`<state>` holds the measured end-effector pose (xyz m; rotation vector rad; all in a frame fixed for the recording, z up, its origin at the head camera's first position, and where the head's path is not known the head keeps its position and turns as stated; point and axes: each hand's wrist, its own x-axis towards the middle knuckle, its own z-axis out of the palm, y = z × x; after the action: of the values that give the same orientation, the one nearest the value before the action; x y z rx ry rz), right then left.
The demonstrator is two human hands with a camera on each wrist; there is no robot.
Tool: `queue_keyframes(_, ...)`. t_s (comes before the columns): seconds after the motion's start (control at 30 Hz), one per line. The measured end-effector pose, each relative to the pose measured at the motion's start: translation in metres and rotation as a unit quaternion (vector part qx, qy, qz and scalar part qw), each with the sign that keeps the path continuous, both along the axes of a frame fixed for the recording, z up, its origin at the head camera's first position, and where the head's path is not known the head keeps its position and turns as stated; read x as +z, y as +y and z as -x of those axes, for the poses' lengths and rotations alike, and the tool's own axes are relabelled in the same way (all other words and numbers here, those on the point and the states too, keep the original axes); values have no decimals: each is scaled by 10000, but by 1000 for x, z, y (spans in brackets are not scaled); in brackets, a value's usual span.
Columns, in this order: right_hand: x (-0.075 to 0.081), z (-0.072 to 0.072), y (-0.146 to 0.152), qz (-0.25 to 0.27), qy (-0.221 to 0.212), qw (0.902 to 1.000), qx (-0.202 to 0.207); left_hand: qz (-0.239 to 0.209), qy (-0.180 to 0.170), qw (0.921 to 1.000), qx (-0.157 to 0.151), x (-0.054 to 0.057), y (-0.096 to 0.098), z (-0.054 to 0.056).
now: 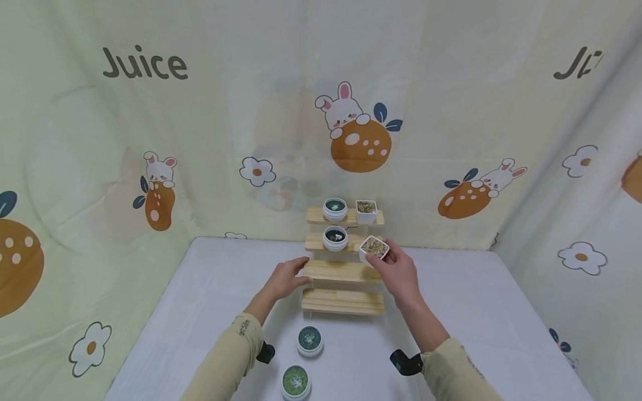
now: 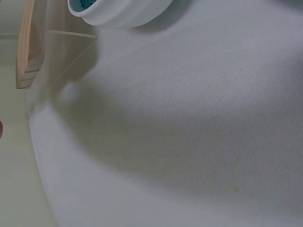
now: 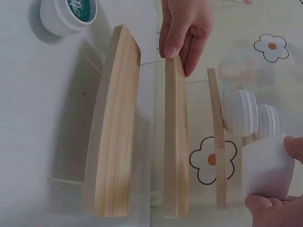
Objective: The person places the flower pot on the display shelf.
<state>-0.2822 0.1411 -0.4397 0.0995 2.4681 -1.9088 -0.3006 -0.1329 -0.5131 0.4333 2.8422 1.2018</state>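
My right hand [image 1: 401,275] pinches a small white square pot [image 1: 373,249] with tan, grain-like bits in it, thumb on its near side and fingers at the right. The pot is tilted at the right end of the second shelf from the top of a four-step wooden stand [image 1: 343,271]. In the right wrist view its white wall [image 3: 269,168] shows between thumb and fingers. My left hand [image 1: 285,278] grips the left end of the shelf below, its thumb and fingers [image 3: 189,56] on either side of the board.
Another square pot [image 1: 366,210] and a round white jar [image 1: 335,208] stand on the top shelf. A second round jar [image 1: 335,238] sits on the shelf below. In front of the stand, a teal-filled jar [image 1: 310,341] and a green-filled jar [image 1: 296,382] rest on the white table [image 1: 461,312].
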Motion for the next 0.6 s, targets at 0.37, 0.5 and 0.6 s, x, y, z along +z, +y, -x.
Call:
queue_keyframes(0.37, 0, 20, -3, -9, 38, 9999, -109, 62, -80, 9999, 35, 3, 2, -1)
queue_keyframes(0.5, -1, 26, -5, 34, 112, 9999, -120, 45, -28, 10000, 12, 3, 1, 0)
queue_keyframes(0.6, -3, 30, -7, 17, 173, 9998, -100, 50, -6, 10000, 13, 2, 1, 0)
